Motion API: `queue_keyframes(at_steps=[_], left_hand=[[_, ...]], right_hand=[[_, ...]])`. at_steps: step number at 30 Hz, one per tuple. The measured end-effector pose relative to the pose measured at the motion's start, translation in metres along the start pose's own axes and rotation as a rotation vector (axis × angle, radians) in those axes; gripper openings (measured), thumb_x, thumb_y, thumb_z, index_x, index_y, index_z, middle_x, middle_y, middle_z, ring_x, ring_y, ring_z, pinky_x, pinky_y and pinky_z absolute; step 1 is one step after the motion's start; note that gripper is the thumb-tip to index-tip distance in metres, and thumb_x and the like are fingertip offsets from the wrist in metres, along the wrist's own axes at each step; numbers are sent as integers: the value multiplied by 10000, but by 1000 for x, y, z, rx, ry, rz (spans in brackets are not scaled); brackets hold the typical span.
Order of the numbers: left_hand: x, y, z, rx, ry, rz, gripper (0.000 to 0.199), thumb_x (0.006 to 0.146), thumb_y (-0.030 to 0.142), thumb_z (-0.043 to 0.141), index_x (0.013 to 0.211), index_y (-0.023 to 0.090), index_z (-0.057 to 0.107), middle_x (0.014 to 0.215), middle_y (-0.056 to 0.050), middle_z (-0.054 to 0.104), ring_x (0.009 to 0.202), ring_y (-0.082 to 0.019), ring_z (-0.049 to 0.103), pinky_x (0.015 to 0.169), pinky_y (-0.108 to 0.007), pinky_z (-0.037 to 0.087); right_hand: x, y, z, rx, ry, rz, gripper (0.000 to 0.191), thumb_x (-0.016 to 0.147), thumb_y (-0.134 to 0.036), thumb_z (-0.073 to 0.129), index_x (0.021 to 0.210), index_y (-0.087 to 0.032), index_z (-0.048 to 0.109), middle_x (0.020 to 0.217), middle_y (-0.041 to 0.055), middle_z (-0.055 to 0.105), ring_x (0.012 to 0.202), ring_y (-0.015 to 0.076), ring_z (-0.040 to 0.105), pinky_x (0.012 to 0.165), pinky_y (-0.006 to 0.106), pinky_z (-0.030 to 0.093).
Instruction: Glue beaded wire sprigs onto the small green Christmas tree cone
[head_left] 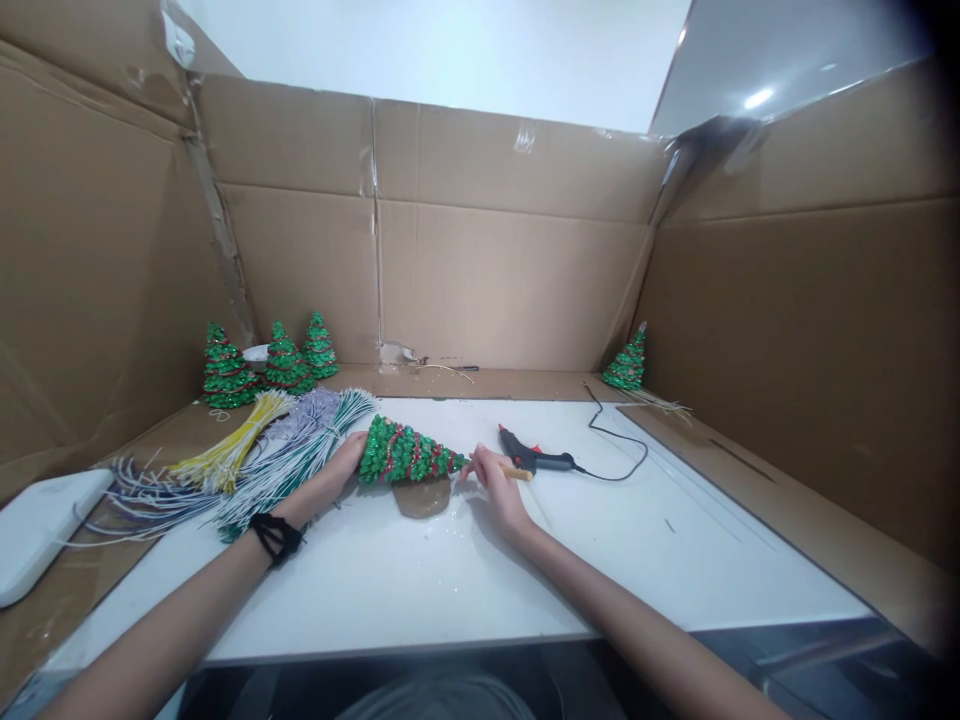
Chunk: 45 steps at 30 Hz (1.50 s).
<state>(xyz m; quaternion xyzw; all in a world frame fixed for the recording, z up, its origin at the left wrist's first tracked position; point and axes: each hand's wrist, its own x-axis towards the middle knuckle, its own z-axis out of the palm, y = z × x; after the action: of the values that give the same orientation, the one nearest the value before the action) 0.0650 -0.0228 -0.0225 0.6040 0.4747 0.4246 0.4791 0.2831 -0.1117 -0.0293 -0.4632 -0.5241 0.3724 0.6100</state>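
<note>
My left hand (351,458) is closed round the base of a small green Christmas tree (409,452) with red garland. The tree lies on its side, its tip pointing right. My right hand (496,490) pinches a short tan stick (519,474) whose inner end is hidden by the fingers. Those fingertips are at the tip of the tree; whether they touch it I cannot tell. Just below the tree a brown rounded piece (422,500) lies on the white board (525,590). Right of my right hand lies a glue gun (531,455) with red parts.
Finished-looking trees (227,370) stand at the back left, another tree (628,360) at the back right. Bundles of white-tipped green stems (300,490) and yellow stems (236,445) lie left. A white device (49,530) is far left. A cord (637,455) curves right. Cardboard walls (510,280) surround the board.
</note>
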Motion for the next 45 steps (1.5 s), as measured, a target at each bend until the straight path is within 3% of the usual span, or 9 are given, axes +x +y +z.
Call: queue_keyframes(at_steps=[3, 8, 16, 20, 28, 33, 40, 45], left_hand=[[-1, -5, 1, -68, 62, 28, 351, 696, 520, 450, 671, 190, 566, 654, -11, 639, 783, -223, 586, 748, -327, 480], [-1, -16, 6, 9, 289, 150, 398, 702, 573, 439, 684, 190, 546, 712, -32, 645, 829, -232, 562, 854, -336, 431], [-7, -7, 12, -106, 258, 143, 492, 714, 607, 487, 838, 152, 630, 823, -54, 690, 942, -239, 581, 932, -317, 402], [-8, -7, 15, -197, 244, 132, 519, 685, 634, 529, 797, 142, 652, 732, -40, 685, 828, -238, 606, 862, -323, 438], [-8, -9, 18, -318, 297, 131, 411, 636, 572, 613, 633, 160, 601, 533, 12, 568, 568, -171, 530, 567, -281, 446], [-7, -12, 18, -315, 372, 121, 389, 648, 558, 619, 610, 176, 561, 489, 38, 510, 535, -154, 516, 528, -261, 432], [-5, -8, 20, -306, 318, 193, 436, 672, 583, 592, 746, 154, 589, 740, -19, 634, 768, -189, 585, 755, -299, 463], [2, -14, 18, -184, 435, 224, 342, 701, 514, 568, 822, 195, 584, 1003, -63, 607, 1052, -219, 518, 978, -339, 351]], right_hand=[[1, 0, 1, 26, 6, -4, 471, 832, -472, 416, 453, -215, 304, 490, -17, 463, 606, 168, 511, 690, 295, 343], [2, -1, 2, 33, 1, 5, 456, 823, -466, 423, 457, -222, 300, 463, -17, 455, 606, 177, 502, 714, 307, 346], [3, 0, 2, 32, 18, 18, 433, 810, -467, 438, 469, -224, 328, 491, -2, 513, 595, 171, 457, 685, 304, 337], [3, 1, 3, 61, 26, 18, 428, 804, -466, 451, 475, -221, 325, 469, -16, 470, 571, 161, 449, 654, 295, 338], [3, 1, 4, 41, 36, 20, 432, 805, -453, 458, 466, -220, 324, 456, -15, 465, 551, 155, 439, 611, 292, 330], [3, 1, 5, 25, 32, 10, 433, 803, -450, 451, 459, -221, 322, 452, -13, 475, 544, 152, 438, 603, 292, 331], [5, 5, 4, 11, 38, -9, 439, 812, -451, 441, 453, -220, 339, 465, -8, 497, 556, 154, 459, 662, 295, 346], [7, 6, 4, 75, 38, 6, 416, 800, -438, 455, 463, -224, 337, 452, -14, 481, 539, 156, 454, 639, 299, 344]])
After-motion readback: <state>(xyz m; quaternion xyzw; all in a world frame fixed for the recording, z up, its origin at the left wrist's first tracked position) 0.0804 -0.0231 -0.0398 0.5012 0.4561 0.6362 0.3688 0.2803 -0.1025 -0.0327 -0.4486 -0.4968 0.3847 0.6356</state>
